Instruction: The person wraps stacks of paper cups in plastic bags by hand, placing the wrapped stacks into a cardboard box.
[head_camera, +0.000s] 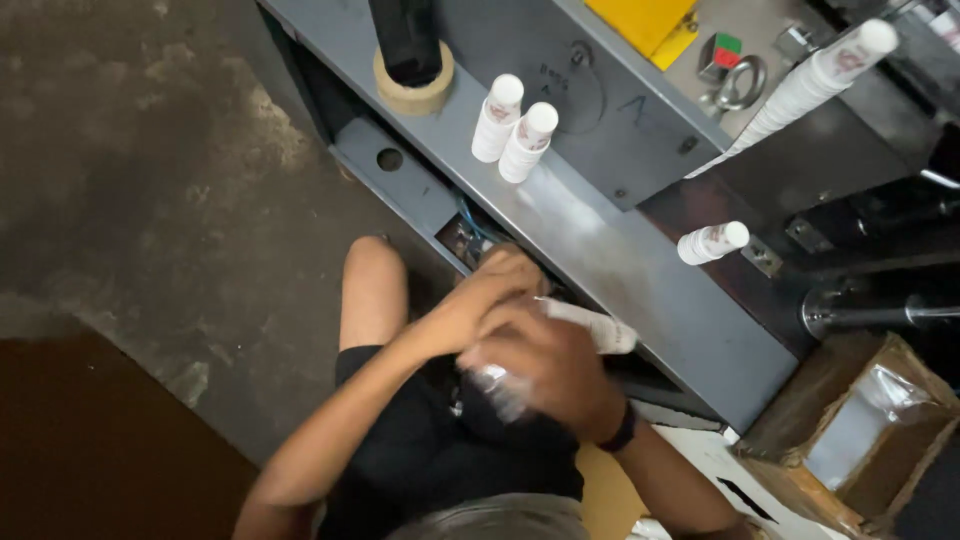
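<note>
A white stack of paper cups (590, 325) in clear plastic wrap (497, 385) is being gripped over the lap by both the left hand (480, 295) and right hand (550, 365); three more stacks (515, 130) are being left unwrapped on the grey metal ledge (620, 260).

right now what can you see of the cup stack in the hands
The cup stack is a short sleeve of white paper cups lying on its side, pointing right toward the grey bench. Only its right end shows, blurred. The left hand and right hand cover the rest. Crinkled clear plastic bunches under the right hand, seemingly its wrapping.
</note>
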